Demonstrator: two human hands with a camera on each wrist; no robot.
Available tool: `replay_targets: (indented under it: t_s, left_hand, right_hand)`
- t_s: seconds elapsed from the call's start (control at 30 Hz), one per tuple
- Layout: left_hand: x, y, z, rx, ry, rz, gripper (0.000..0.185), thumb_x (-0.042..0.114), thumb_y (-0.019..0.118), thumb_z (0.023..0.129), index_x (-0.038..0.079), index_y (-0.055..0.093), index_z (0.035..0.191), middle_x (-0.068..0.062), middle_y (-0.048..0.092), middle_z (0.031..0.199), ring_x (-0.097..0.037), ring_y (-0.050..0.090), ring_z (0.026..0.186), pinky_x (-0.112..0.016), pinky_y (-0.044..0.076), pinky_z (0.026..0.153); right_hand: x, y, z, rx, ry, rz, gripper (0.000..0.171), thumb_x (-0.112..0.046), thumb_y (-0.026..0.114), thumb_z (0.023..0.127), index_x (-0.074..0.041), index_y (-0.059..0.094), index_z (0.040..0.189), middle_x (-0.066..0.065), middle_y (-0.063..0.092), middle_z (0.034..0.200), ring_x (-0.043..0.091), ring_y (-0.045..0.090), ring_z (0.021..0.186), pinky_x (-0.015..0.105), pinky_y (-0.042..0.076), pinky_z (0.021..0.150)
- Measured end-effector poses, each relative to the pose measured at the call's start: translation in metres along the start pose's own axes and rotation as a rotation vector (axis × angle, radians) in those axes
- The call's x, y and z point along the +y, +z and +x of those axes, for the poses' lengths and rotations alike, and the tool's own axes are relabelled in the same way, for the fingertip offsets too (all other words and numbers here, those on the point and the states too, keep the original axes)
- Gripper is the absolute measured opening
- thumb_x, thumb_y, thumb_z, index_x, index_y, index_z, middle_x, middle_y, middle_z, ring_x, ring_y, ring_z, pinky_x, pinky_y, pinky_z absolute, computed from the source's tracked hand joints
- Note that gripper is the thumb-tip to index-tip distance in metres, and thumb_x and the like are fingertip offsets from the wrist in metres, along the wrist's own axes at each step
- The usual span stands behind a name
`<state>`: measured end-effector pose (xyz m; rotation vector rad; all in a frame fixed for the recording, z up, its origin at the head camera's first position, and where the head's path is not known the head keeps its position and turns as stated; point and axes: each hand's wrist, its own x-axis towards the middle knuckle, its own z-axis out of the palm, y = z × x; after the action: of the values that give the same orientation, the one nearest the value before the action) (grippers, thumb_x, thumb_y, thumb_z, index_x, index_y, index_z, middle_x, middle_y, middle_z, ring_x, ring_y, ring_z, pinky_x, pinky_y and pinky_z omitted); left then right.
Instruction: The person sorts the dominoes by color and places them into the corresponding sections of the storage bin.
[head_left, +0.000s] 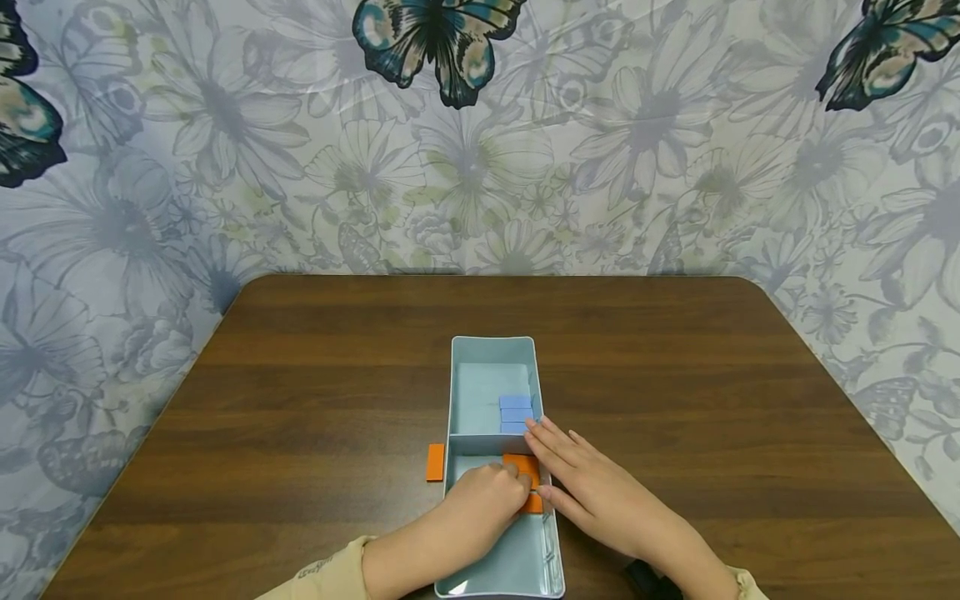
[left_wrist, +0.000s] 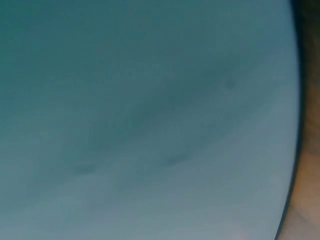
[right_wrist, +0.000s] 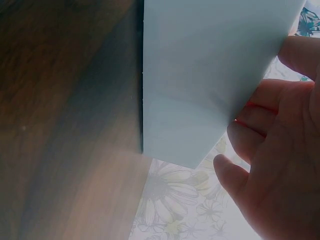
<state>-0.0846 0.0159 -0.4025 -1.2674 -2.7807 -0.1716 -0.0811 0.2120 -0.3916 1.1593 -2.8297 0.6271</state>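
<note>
A long light-blue tray (head_left: 476, 385) with a divider lies on the table. Several blue blocks (head_left: 516, 408) line the right wall of its far compartment. In the near compartment, orange blocks (head_left: 522, 463) sit along the same wall. My left hand (head_left: 486, 504) reaches into that compartment with curled fingers at an orange block (head_left: 533, 503), partly hiding it. Along the right rim, my right hand (head_left: 600, 496) rests its extended fingers against the tray. The right wrist view shows those fingers at the tray's outer wall (right_wrist: 200, 80). Only a blurred blue-grey surface fills most of the left wrist view.
One loose orange block (head_left: 435, 462) lies on the table just left of the tray. The brown wooden table (head_left: 337, 333) ends at a wall covering (head_left: 517, 192) with flowers and butterflies. A dark object (head_left: 651, 580) is partly visible under the right wrist.
</note>
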Motion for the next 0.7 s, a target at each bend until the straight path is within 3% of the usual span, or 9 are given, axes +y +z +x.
replay_targets:
  t_s: [0.4, 0.7]
  left_hand:
    - [-0.0009, 0.0018, 0.0019, 0.048, 0.003, 0.068, 0.014, 0.015, 0.074, 0.080, 0.007, 0.068, 0.090, 0.000, 0.057, 0.077, -0.011, 0.056, 0.066, -0.019, 0.047, 0.057]
    - [-0.0019, 0.0020, 0.0028, 0.045, 0.004, 0.056, 0.014, 0.015, 0.073, 0.081, 0.007, 0.069, 0.091, -0.001, 0.059, 0.077, -0.010, 0.056, 0.067, -0.019, 0.047, 0.058]
  right_hand:
    - [-0.0003, 0.0003, -0.0001, -0.015, 0.012, 0.025, 0.055, -0.036, 0.042, 0.100, -0.007, 0.032, 0.145, 0.002, 0.020, 0.153, 0.018, 0.013, 0.138, 0.047, 0.023, 0.104]
    - [-0.0003, 0.0003, 0.0005, -0.023, 0.019, 0.025, 0.055, -0.036, 0.041, 0.100, -0.008, 0.031, 0.146, -0.002, 0.017, 0.153, 0.018, 0.012, 0.138, 0.044, 0.021, 0.105]
